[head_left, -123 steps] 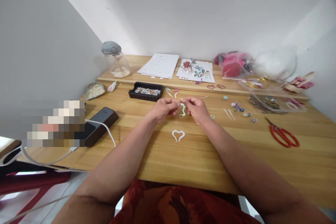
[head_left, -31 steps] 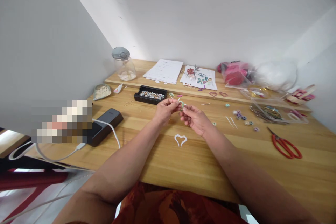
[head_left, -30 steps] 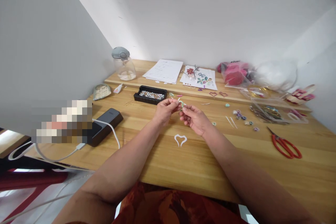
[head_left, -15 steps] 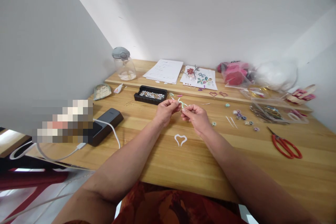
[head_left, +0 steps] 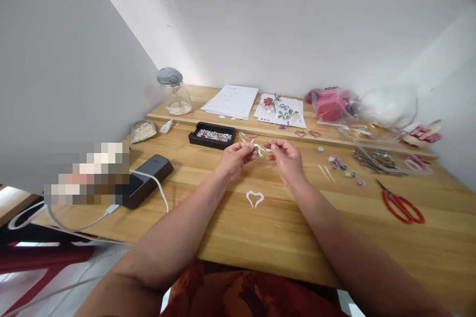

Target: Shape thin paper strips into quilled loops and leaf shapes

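Observation:
My left hand pinches a small curved strip, white with pale green on it, above the middle of the table. My right hand is just to its right, thumb and fingers drawn together. A tiny whitish bit shows at its fingertips; whether it belongs to the strip or is a separate piece I cannot tell. Below the hands a white heart-shaped cutout lies flat on the wooden table.
A black tray of beads stands behind my left hand. Red-handled scissors, two white strips and several small spools lie to the right. A black power bank with a white cable is at left. Papers lie behind.
My right hand has moved a little right, away from the curved strip. My left hand still holds the strip. The view has shifted slightly.

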Tool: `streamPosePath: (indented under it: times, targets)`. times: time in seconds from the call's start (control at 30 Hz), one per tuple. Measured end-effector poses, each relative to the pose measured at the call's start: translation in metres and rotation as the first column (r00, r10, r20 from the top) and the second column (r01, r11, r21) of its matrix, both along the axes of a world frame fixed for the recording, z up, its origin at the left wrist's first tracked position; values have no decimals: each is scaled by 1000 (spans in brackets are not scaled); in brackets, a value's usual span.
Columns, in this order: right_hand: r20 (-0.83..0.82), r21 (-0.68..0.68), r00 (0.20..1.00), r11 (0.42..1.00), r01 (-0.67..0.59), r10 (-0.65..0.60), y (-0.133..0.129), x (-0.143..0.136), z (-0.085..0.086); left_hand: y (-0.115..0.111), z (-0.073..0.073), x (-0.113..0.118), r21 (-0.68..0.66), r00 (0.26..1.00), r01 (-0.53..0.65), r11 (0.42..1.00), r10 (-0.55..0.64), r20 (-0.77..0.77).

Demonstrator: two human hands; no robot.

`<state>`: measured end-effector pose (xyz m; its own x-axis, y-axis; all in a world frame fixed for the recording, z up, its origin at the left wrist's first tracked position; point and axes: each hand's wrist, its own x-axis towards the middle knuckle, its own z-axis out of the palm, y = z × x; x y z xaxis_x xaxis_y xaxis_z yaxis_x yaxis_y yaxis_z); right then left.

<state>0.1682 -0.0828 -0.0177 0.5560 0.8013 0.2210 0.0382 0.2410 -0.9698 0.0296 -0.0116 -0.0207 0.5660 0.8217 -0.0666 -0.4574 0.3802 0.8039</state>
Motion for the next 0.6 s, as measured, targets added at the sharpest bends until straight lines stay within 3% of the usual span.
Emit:
streamPosePath:
  times: [0.23, 0.4, 0.6]
  targets:
    - [3, -107, 971, 965, -238, 240, -2, -8, -9, -1, 3, -2, -50, 996, 72, 996, -68, 63]
    - [62, -190, 951, 939, -288, 304, -5, -14, -8, 3, 4, -2, -87, 996, 40, 995, -33, 78]
    - [174, -170, 952, 960, -222, 251, -7, -19, -7, 4, 2, -2, -61, 997, -23, 998, 27, 66]
